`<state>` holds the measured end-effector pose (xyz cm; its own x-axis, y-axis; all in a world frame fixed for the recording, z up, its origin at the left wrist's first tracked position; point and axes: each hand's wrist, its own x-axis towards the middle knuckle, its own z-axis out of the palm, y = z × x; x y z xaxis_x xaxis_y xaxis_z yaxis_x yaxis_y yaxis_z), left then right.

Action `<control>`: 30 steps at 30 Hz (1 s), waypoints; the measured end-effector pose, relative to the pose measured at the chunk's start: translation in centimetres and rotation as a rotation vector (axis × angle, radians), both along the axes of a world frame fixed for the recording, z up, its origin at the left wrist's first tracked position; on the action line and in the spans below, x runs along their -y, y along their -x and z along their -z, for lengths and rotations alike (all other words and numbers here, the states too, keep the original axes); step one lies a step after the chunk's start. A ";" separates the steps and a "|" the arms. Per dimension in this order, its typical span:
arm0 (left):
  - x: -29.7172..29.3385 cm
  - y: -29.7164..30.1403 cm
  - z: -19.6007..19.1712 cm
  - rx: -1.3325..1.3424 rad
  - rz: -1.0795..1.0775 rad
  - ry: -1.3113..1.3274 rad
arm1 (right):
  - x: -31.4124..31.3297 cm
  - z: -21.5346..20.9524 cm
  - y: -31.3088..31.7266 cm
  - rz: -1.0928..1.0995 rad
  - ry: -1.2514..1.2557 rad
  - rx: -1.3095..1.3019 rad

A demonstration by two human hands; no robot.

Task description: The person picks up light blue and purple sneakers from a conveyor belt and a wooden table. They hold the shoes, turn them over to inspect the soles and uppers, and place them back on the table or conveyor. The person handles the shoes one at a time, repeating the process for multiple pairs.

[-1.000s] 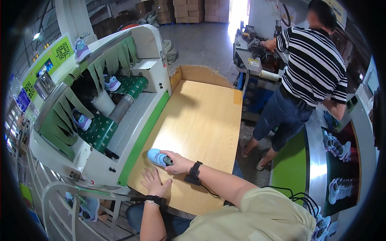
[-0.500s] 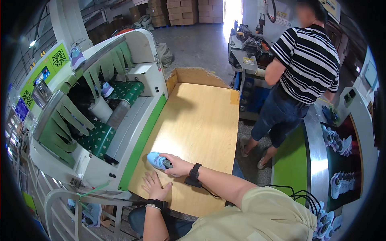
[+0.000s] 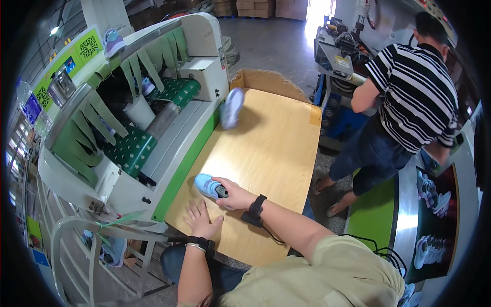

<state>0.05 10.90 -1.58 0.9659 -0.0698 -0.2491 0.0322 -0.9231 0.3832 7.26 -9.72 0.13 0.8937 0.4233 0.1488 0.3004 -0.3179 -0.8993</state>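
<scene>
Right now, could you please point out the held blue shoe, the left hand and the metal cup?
Blue shoe (image 3: 207, 185): head view, on its upper.
Left hand (image 3: 203, 224): head view, back of hand.
Metal cup (image 3: 61, 88): head view, side wall.

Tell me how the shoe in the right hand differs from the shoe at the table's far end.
The near shoe is gripped by the right hand; no hand touches the far shoe. The near shoe looks fairly sharp, the far shoe blurred. Both look pale and bluish.
</scene>
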 end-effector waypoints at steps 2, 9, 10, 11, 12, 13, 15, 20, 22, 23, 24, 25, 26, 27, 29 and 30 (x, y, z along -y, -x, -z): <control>-0.2 0.1 0.0 -0.008 -0.003 -0.012 | -0.2 -0.2 0.2 0.002 -0.010 -0.007; 0.4 -0.2 0.1 -0.026 0.002 -0.043 | 0.1 -0.6 0.1 -0.007 -0.017 -0.020; 0.2 -0.3 0.1 -0.043 0.008 -0.050 | 0.1 -0.9 0.4 -0.043 0.024 -0.004; 0.1 -0.2 0.0 -0.054 -0.004 -0.046 | -0.2 -1.7 1.0 -0.014 0.052 0.033; 0.3 -0.2 -0.1 -0.063 -0.010 -0.038 | -0.3 -2.4 1.5 0.020 0.083 0.071; 0.2 -0.2 -0.1 -0.072 -0.017 -0.031 | -0.3 -3.0 1.9 0.055 0.115 0.108; 0.0 -0.4 0.0 -0.088 -0.006 -0.044 | 1.2 -4.2 0.2 0.057 0.209 0.310; 0.4 -0.6 -0.5 -0.122 -0.007 -0.030 | 6.0 -5.5 -7.1 0.135 0.646 0.510; 0.2 -0.6 -0.1 -0.112 -0.012 -0.016 | 7.1 -4.7 -9.3 0.064 0.935 0.458; -0.1 -0.3 0.1 -0.108 -0.027 -0.009 | 6.7 -5.1 -9.6 0.029 1.012 0.343; 0.2 -0.4 -0.1 -0.104 -0.024 -0.006 | 7.2 -4.5 -10.7 0.037 1.016 0.435; 0.4 -0.7 -0.3 -0.107 -0.013 -0.017 | 7.6 -3.9 -11.9 0.044 1.017 0.528; 0.3 -0.7 -0.3 -0.116 -0.016 -0.027 | 7.6 -3.7 -12.9 0.024 1.002 0.576; 0.4 -0.7 -0.4 -0.127 -0.019 -0.034 | 7.7 -3.7 -13.7 0.002 0.987 0.621; 0.5 -0.9 -0.5 -0.132 -0.024 -0.026 | 8.1 -3.5 -14.9 -0.057 0.928 0.664; 0.5 -0.9 -0.4 -0.128 -0.020 -0.034 | 8.2 -3.8 -15.4 -0.092 0.881 0.664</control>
<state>0.96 10.42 -1.20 0.9273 -0.0406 -0.3722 0.0969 -0.9342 0.3434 22.69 -17.89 3.91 0.7076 0.6776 0.2005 0.6945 -0.7192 -0.0205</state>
